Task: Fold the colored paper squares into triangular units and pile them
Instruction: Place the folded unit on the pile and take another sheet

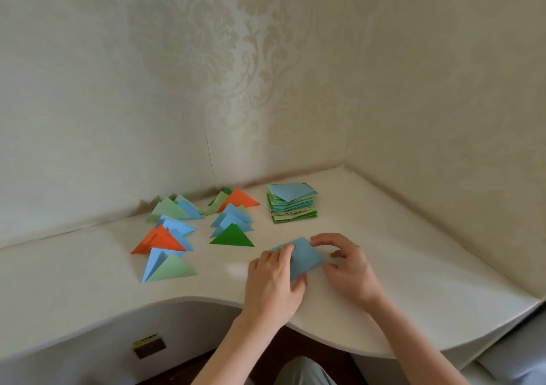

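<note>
Blue paper square [301, 256] lay on the cream worktop [399, 266] before the stack of unfolded coloured squares [292, 204], both hands pinching it: left hand [273, 284] at its near-left edge, right hand [347, 266] at its far corner. Corners probably needed exact matching before creasing.

Soft, even daylight fills the scene, seemingly from the right. The table [413, 236] shows a faint sheen and only weak shadows under the paper. Wide-angle bending curves the edges, and the hands look slightly blurred; overall focus is mild.
</note>
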The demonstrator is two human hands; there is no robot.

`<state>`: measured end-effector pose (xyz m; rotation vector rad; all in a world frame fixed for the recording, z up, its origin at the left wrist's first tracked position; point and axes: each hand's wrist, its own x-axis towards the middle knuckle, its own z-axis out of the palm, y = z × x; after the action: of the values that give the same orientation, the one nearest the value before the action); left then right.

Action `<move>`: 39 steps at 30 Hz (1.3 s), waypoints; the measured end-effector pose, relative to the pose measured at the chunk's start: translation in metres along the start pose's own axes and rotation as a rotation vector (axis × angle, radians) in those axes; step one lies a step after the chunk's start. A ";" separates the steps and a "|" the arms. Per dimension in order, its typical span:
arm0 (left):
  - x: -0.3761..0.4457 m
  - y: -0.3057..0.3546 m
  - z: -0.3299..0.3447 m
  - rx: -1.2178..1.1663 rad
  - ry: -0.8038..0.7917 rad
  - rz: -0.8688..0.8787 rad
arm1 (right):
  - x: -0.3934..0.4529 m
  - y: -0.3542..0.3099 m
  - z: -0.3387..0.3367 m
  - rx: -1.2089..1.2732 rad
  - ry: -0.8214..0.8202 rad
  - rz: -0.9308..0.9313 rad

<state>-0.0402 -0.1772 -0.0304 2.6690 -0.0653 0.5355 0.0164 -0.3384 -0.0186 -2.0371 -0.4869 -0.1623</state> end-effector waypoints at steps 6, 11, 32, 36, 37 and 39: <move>0.002 -0.035 -0.020 -0.059 -0.097 0.101 | 0.000 -0.002 -0.002 -0.397 -0.316 -0.208; 0.005 -0.056 -0.031 -0.057 -0.049 0.162 | 0.010 -0.002 0.010 -0.514 -0.305 -0.327; 0.003 -0.021 -0.006 -0.017 0.159 -0.242 | 0.016 -0.003 0.057 -0.336 0.043 0.004; 0.001 -0.028 -0.008 -0.072 0.153 -0.250 | 0.019 -0.002 0.055 -0.259 0.013 0.068; 0.000 -0.030 -0.009 -0.097 0.161 -0.243 | 0.019 -0.002 0.055 -0.247 0.012 0.076; -0.002 -0.033 -0.012 -0.134 0.172 -0.234 | 0.021 -0.003 0.053 -0.221 0.005 0.088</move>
<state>-0.0420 -0.1423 -0.0340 2.4477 0.2492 0.6555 0.0296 -0.2861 -0.0360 -2.2690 -0.3890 -0.1740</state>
